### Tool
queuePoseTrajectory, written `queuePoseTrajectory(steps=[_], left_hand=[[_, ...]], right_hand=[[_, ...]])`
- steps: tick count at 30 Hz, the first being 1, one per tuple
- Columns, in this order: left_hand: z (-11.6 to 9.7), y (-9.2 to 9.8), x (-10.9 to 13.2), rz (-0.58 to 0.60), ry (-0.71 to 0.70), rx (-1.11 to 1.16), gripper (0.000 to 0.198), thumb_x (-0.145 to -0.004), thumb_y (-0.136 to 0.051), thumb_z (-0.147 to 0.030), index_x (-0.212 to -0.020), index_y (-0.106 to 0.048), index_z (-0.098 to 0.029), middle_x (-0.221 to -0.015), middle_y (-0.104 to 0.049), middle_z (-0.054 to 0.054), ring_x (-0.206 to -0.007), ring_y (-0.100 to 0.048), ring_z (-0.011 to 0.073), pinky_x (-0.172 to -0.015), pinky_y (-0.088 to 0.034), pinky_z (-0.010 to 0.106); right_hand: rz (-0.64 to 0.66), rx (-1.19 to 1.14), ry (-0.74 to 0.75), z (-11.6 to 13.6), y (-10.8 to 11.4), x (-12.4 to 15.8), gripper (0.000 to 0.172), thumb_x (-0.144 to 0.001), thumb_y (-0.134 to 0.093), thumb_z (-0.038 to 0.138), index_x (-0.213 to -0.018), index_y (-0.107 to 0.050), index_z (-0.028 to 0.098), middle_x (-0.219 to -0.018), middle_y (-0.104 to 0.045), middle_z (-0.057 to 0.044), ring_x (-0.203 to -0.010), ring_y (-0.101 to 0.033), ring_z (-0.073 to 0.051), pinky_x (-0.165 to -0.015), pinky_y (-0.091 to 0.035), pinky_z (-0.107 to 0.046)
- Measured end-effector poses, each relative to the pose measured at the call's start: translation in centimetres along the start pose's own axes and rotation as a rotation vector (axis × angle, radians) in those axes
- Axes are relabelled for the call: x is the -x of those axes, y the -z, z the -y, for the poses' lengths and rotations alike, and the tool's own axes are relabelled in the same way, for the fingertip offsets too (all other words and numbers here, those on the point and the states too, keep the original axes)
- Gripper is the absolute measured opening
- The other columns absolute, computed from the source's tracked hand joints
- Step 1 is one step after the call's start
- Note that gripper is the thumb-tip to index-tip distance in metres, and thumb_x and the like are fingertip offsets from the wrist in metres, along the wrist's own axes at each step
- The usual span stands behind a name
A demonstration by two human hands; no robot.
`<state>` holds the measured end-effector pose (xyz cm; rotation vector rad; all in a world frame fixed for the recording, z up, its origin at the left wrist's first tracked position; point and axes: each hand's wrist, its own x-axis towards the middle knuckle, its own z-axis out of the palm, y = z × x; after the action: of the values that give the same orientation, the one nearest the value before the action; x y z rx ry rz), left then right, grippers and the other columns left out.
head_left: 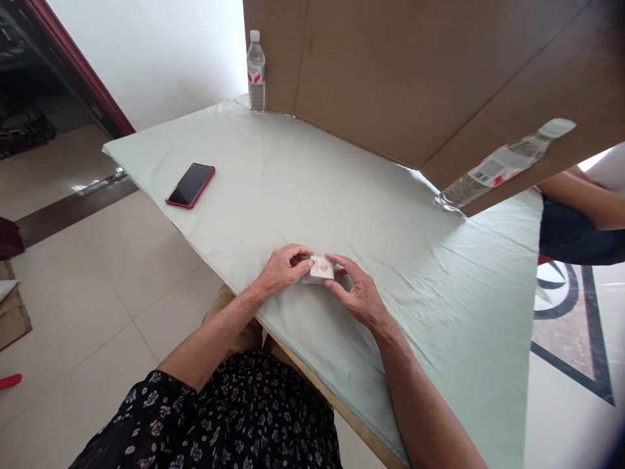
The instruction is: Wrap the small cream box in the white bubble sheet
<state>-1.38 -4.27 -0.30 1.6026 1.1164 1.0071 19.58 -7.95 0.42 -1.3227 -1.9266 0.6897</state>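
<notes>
Near our edge of the pale green, cloth-covered tabletop (342, 189): one small, white, squarish, red-printed packet (323, 268), held by our left hand (280, 270) and right hand (360, 294), fingers narrow upon its sides. From it, ten o'clock: one black, red-edged phone (191, 185); eleven: one clear, white-capped plastic bottle (256, 75); two: a second such bottle (502, 168).

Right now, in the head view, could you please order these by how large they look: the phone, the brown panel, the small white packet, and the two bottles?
1. brown panel
2. bottle on the picture's right
3. bottle on the picture's left and phone, too alike to rank
4. small white packet
</notes>
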Motion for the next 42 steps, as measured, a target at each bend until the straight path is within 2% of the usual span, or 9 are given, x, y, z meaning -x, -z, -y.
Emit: queuePoseTrajectory(steps=[8,14,20,26,32,36,42], left_hand=[[-0.2,0.1,0.2,0.008,-0.019,-0.019,0.023,-0.085,-0.064,-0.026,-0.103,-0.072,-0.014,-0.096,-0.073,0.008,-0.086,-0.067,0.0167,-0.079,-0.055,0.028],[-0.2,0.0,0.2,0.003,-0.03,-0.022,0.024,-0.085,-0.063,-0.027,-0.104,-0.072,-0.014,-0.096,-0.073,0.008,-0.084,-0.067,0.0161,-0.077,-0.054,0.027],[-0.4,0.1,0.2,0.01,-0.043,-0.032,0.025,-0.085,-0.064,-0.029,-0.103,-0.071,-0.013,-0.095,-0.073,0.008,-0.081,-0.066,0.0154,-0.075,-0.054,0.027],[-0.4,0.1,0.1,0.011,-0.036,-0.04,0.024,-0.083,-0.065,-0.029,-0.101,-0.072,-0.015,-0.096,-0.074,0.007,-0.083,-0.066,0.0163,-0.077,-0.055,0.028],[-0.2,0.1,0.2,0.009,-0.054,-0.036,0.024,-0.084,-0.065,-0.03,-0.102,-0.072,-0.015,-0.095,-0.073,0.007,-0.082,-0.065,0.0156,-0.075,-0.054,0.027],[-0.3,0.0,0.2,0.012,-0.07,-0.039,0.024,-0.085,-0.064,-0.029,-0.102,-0.072,-0.014,-0.096,-0.073,0.008,-0.082,-0.065,0.0154,-0.076,-0.054,0.027],[-0.3,0.1,0.2,0.019,-0.049,-0.064,0.025,-0.086,-0.062,-0.029,-0.105,-0.071,-0.016,-0.096,-0.072,0.007,-0.084,-0.065,0.0159,-0.078,-0.054,0.028]], right_hand=[[-0.06,-0.013,0.057,0.1,-0.4,-0.1,0.04,-0.088,-0.068,0.036,-0.127,-0.063,0.028,-0.131,-0.066,-0.009,-0.122,-0.062,-0.027,-0.101,-0.053,-0.046],[-0.109,-0.012,0.101,0.4,-0.6,-0.9,0.026,-0.09,-0.067,0.035,-0.115,-0.069,0.027,-0.125,-0.07,-0.009,-0.119,-0.065,-0.025,-0.105,-0.051,-0.046],[-0.14,0.079,0.143,0.7,-1.0,-1.8,0.013,-0.093,-0.063,0.033,-0.098,-0.074,0.028,-0.118,-0.074,-0.007,-0.111,-0.069,-0.025,-0.1,-0.053,-0.047],[-0.206,0.146,0.137,0.5,-0.8,-2.4,0.016,-0.096,-0.054,0.028,-0.091,-0.068,0.026,-0.108,-0.076,-0.007,-0.103,-0.071,-0.025,-0.093,-0.054,-0.045],[-0.088,0.108,0.155,0.8,0.8,-2.0,0.014,-0.093,-0.062,0.034,-0.099,-0.071,0.026,-0.12,-0.072,-0.008,-0.112,-0.068,-0.026,-0.099,-0.053,-0.046],[-0.04,0.149,0.206,0.6,1.0,-1.8,0.018,-0.092,-0.064,0.034,-0.107,-0.072,0.028,-0.123,-0.071,-0.008,-0.115,-0.067,-0.027,-0.1,-0.052,-0.048],[-0.14,0.316,0.272,0.5,-0.4,-2.6,0.018,-0.096,-0.055,0.028,-0.09,-0.072,0.026,-0.115,-0.075,-0.007,-0.104,-0.069,-0.026,-0.089,-0.052,-0.046]])
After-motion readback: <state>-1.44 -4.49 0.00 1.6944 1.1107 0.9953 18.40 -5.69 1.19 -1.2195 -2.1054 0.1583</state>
